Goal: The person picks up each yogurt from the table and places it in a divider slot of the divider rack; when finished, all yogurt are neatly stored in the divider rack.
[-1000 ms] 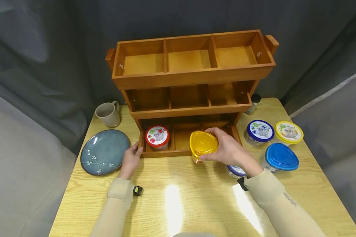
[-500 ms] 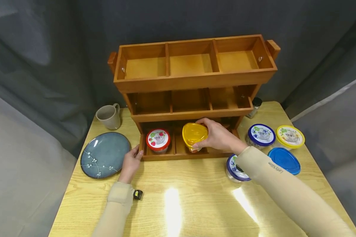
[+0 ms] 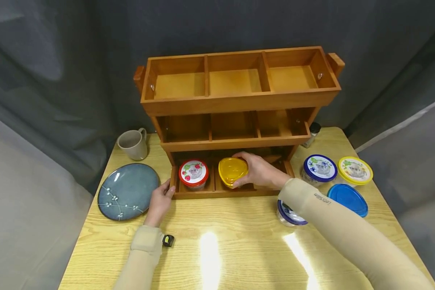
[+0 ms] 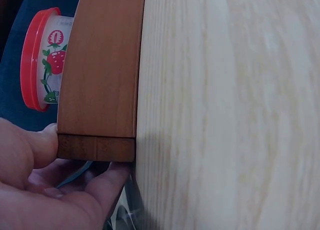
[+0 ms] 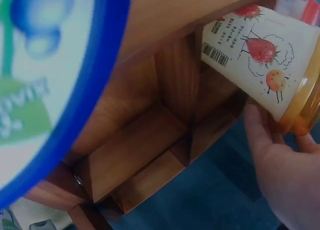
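My right hand (image 3: 258, 171) grips a tub with a translucent amber lid (image 3: 233, 170) by its sides, down in the middle compartment of the bottom drawer. In the right wrist view strawberry drawings show on the amber-lidded tub's white wall (image 5: 260, 52). My left hand (image 3: 161, 201) holds the left front corner of the wooden bottom drawer (image 3: 195, 195), thumb and fingers on either side of that corner in the left wrist view. A red-lidded strawberry tub (image 3: 193, 173) sits in the drawer's left compartment. Part of the right compartment is hidden behind my right hand.
Above rise the middle tier (image 3: 235, 143) and top tier (image 3: 239, 100) of the wooden organizer. A blue plate (image 3: 128, 191) and mug (image 3: 133, 145) stand left. Right are blue-lidded tubs (image 3: 320, 168), a yellow-lidded tub (image 3: 355, 170), a bright blue-lidded tub (image 3: 348, 199) and a black-capped shaker (image 3: 313, 135).
My right hand has carried the amber-lidded tub left from the drawer's front edge and lowered it into the middle compartment. The left hand stays at the drawer's corner.
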The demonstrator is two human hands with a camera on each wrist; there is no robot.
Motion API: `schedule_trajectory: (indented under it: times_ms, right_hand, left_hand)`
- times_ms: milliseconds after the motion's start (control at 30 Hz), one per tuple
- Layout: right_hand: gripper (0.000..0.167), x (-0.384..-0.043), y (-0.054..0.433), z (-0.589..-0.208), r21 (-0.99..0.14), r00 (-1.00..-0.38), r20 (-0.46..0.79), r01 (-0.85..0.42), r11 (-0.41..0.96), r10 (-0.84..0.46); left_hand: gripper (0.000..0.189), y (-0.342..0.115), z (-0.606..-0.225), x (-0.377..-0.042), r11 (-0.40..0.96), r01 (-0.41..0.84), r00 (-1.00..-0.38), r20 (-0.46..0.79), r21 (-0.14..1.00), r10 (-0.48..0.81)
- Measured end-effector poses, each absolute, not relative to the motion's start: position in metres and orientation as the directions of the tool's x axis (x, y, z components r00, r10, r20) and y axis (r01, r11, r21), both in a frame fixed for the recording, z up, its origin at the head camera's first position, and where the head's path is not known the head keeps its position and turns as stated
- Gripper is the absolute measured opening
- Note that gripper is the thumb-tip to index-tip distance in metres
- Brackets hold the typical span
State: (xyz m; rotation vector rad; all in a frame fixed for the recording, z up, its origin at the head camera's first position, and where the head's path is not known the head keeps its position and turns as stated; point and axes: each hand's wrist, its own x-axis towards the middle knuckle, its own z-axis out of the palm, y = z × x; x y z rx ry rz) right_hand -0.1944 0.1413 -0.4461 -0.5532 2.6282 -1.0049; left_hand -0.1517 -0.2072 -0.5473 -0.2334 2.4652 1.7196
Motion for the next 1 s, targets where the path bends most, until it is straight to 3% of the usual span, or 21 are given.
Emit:
schedule_trajectory:
  times_ms: [600, 1000]
  right_hand:
    - [0.088, -0.231, 0.141, -0.456, -0.718, -0.739, -0.134, -0.387, 0.579, -0.66]
    - [0.086, -0.24, 0.147, -0.451, -0.703, -0.725, -0.171, -0.385, 0.598, -0.667]
  left_hand:
    - [0.049, -0.205, -0.551, -0.152, 0.319, -0.198, -0.98, -0.188, 0.927, -0.06]
    - [0.049, -0.206, -0.549, -0.152, 0.32, -0.196, -0.981, -0.184, 0.927, -0.065]
